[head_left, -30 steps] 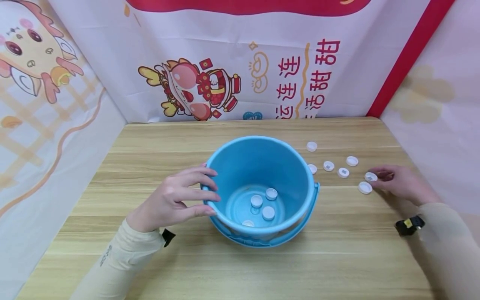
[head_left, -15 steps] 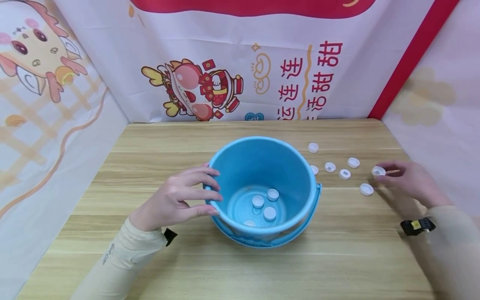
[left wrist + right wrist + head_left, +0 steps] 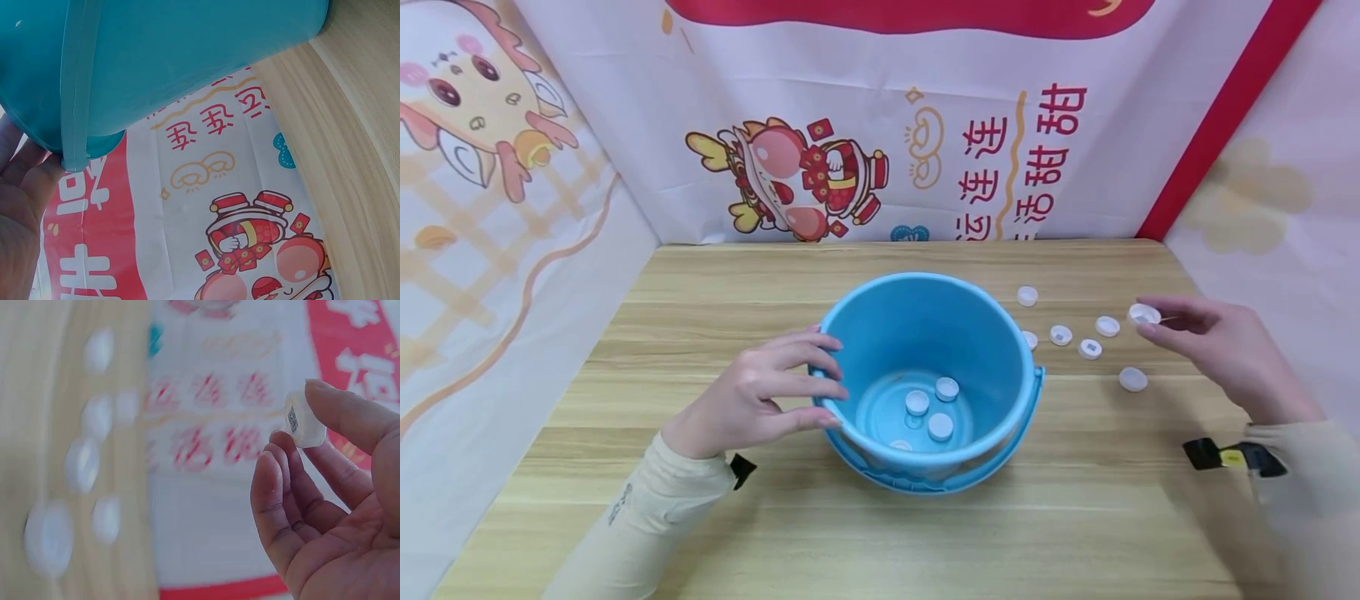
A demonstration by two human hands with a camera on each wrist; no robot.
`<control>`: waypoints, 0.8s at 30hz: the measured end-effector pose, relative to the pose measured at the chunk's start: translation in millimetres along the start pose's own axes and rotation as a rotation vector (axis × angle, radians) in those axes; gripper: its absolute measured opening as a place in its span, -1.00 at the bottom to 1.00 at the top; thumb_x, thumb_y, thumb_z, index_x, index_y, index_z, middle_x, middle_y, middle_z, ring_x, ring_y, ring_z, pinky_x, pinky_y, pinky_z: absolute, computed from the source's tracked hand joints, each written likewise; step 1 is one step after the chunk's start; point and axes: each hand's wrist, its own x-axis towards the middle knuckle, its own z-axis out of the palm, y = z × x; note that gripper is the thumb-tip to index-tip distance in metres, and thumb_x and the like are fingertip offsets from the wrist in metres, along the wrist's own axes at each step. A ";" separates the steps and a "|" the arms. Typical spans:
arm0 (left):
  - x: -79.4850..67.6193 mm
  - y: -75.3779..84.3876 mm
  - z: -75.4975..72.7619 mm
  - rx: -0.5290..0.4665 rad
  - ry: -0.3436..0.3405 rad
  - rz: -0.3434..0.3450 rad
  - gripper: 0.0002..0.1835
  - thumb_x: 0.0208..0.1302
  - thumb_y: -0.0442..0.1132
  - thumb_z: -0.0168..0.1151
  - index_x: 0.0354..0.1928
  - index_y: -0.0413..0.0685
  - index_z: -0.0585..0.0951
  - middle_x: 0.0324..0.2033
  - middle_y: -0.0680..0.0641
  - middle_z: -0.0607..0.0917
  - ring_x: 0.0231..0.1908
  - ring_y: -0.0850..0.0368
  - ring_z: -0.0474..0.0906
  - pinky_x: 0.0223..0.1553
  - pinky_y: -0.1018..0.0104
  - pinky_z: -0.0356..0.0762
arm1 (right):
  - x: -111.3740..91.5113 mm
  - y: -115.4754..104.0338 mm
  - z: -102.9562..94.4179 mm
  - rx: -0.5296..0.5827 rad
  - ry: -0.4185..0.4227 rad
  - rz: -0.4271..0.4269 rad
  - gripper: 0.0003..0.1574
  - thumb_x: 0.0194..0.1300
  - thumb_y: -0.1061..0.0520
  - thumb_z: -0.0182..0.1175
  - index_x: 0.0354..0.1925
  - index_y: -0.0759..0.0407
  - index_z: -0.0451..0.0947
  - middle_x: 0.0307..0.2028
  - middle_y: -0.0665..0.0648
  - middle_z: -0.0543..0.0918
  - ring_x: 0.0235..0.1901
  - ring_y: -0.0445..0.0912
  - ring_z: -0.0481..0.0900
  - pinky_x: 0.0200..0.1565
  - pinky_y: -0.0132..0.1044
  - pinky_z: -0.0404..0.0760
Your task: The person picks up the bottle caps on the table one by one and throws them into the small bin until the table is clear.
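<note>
Right hand: thumb and fingers nearly closed, pinching one white cap, raised above the surface, right of the blue bucket. Left hand: fingers spread, relaxed, resting over the bucket's left rim.

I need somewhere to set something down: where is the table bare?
Bare: the near table, before the bucket and between the sleeves; the far left, bordered by the left hand, bucket and backdrop. Crowded: right of the bucket, where six caps lie scattered and the right hand holds another cap above the table.
</note>
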 end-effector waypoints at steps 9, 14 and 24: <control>-0.6 -0.8 0.0 -0.005 -0.004 -0.007 -0.71 0.28 0.00 0.36 -0.17 -0.07 0.77 -0.18 -0.04 0.70 0.11 -0.10 0.54 0.30 -0.04 0.36 | -18.6 -69.3 20.8 0.158 0.018 -0.159 -0.45 0.28 0.09 0.37 0.23 0.05 0.56 -0.06 0.01 0.67 -0.22 -0.18 0.67 -0.25 -0.53 0.61; -1.2 -1.5 0.3 -0.013 -0.004 -0.013 -0.71 0.29 0.00 0.35 -0.17 -0.06 0.77 -0.17 -0.04 0.71 0.11 -0.10 0.53 0.32 -0.04 0.34 | -25.3 -100.8 30.9 0.161 0.007 -0.224 -0.49 0.27 0.14 0.38 0.19 0.02 0.58 -0.04 0.01 0.67 -0.19 -0.14 0.67 -0.24 -0.47 0.66; -1.9 -1.3 0.4 -0.008 0.001 -0.015 -0.70 0.30 0.01 0.34 -0.18 -0.07 0.77 -0.16 0.00 0.70 0.12 -0.10 0.53 0.31 -0.04 0.34 | -25.8 -149.6 52.2 0.161 -0.076 -0.329 -0.48 0.24 0.13 0.40 0.18 -0.01 0.60 0.02 0.02 0.63 -0.16 -0.03 0.65 -0.25 -0.33 0.72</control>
